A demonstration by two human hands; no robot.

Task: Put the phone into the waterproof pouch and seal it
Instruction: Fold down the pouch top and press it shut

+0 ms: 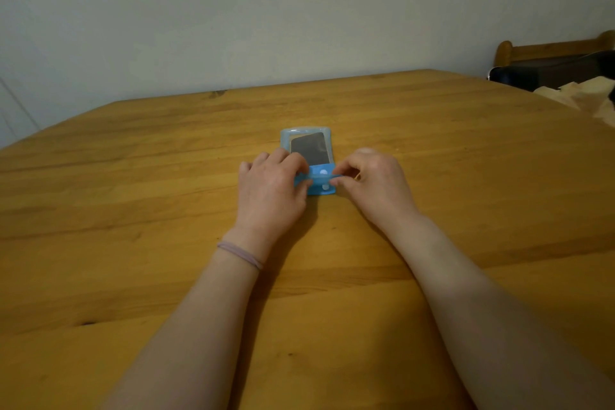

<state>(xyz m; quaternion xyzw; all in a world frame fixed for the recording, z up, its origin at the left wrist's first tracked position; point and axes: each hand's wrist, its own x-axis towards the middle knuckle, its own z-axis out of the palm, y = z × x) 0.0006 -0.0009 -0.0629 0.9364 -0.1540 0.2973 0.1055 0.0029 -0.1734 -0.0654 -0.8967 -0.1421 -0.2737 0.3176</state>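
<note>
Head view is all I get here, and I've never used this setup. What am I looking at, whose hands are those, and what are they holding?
There is no machine: a person wears a camera on the head, looking forward and down, so the two bare arms reaching in from the bottom are the wearer's own. The one picture comes from that camera. On the wooden table lies a blue waterproof pouch with a dark phone showing through its clear window. The left hand and right hand each pinch one side of the pouch's blue closure flap at the near end. Whether it is fully sealed, I cannot tell. A hair tie sits on the left wrist.
</note>
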